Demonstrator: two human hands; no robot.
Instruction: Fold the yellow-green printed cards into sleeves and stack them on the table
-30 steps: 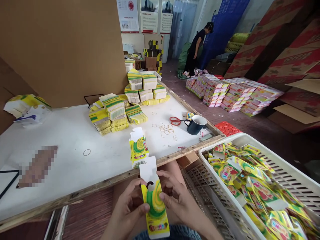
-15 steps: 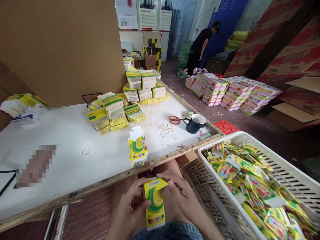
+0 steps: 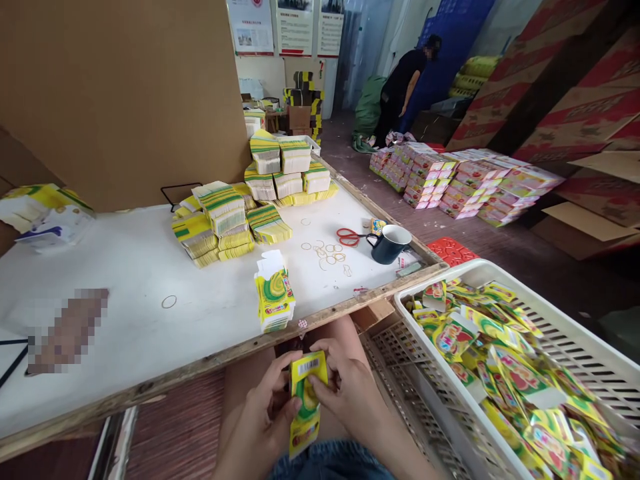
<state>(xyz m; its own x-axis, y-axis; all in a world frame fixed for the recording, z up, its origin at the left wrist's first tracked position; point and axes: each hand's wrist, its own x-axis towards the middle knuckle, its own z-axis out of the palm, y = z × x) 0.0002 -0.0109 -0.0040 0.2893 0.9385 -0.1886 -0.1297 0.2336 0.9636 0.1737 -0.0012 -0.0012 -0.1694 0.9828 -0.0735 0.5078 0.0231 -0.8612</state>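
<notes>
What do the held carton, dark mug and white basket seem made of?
Carton: probably thin card, slightly glossy; its printed flap folds over.
Mug: smooth glazed ceramic or enamelled metal; dark outside and pale inside leave it open.
Basket: likely moulded plastic, dull; regular slots pierce its walls.

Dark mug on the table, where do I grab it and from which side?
Best by its handle, I think, coming from the left: the mug stands upright and its loop sticks out that way. Mind the red-handled scissors lying close by.

Left hand and right hand are bare, as are both forearms. Blue garment, apparently denim, shows creased.
</notes>
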